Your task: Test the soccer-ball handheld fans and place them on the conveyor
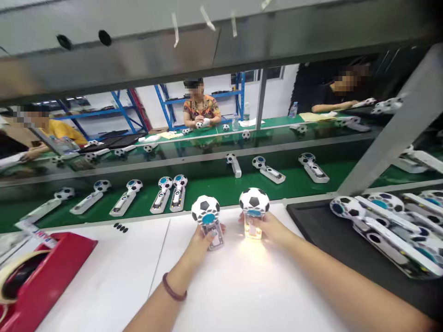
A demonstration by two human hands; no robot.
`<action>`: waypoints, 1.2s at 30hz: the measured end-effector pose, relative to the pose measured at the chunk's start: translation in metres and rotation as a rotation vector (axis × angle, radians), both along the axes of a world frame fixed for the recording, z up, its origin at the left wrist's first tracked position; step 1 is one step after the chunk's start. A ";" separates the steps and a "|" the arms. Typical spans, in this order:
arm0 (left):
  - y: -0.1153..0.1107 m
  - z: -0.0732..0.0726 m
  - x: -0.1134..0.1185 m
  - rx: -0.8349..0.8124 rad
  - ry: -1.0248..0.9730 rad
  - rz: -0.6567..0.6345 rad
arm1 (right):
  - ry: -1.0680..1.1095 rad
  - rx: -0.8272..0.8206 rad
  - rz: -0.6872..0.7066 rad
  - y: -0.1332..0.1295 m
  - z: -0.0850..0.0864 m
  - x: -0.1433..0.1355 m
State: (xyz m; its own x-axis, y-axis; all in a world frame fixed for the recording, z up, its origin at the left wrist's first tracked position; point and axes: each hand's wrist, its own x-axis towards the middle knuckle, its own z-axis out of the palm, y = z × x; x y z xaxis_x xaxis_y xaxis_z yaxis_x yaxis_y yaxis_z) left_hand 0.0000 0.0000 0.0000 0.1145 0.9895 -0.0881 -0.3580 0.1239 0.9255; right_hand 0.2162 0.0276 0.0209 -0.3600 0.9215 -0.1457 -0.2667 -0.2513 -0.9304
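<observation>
Closest to the head camera, my left forearm [162, 302], with a dark red bracelet [174, 288], and my right forearm [321, 263] reach across a white tabletop [221, 295]. To the left sits a red tape dispenser [65, 272]; four small black ovals [121, 227] lie near it. On the right, a black tray [311, 230] holds stacked ball-headed units [398, 235]. Beyond, a green belt [207, 186] carries similar pieces, people [202, 108] sit across it, a slanted grey post [384, 120] stands at right, and a grey metal shelf [138, 57] spans overhead.

My left hand [200, 240] is closed around the clear-and-white handle of a football-headed device [206, 210]; my right hand [268, 226] grips a second football-headed device, its handle glowing [254, 200]. Both heads point away from me, toward the belt; the left one's long axis slants slightly, its handle end rightward, while the right one's runs nearly straight toward me.

They are apart, just before the belt's near edge. White surface spreads below and between my hands, bounded rightward by the tray's rim.
</observation>
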 end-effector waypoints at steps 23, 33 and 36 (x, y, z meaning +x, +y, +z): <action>-0.013 0.011 0.000 -0.138 -0.068 -0.199 | 0.237 -0.212 0.105 -0.013 -0.003 -0.015; -0.013 0.017 0.002 -0.160 -0.061 -0.197 | 0.222 -0.206 0.099 -0.015 -0.007 -0.020; -0.014 0.017 0.001 -0.153 -0.063 -0.216 | 0.233 -0.177 0.110 -0.015 -0.008 -0.020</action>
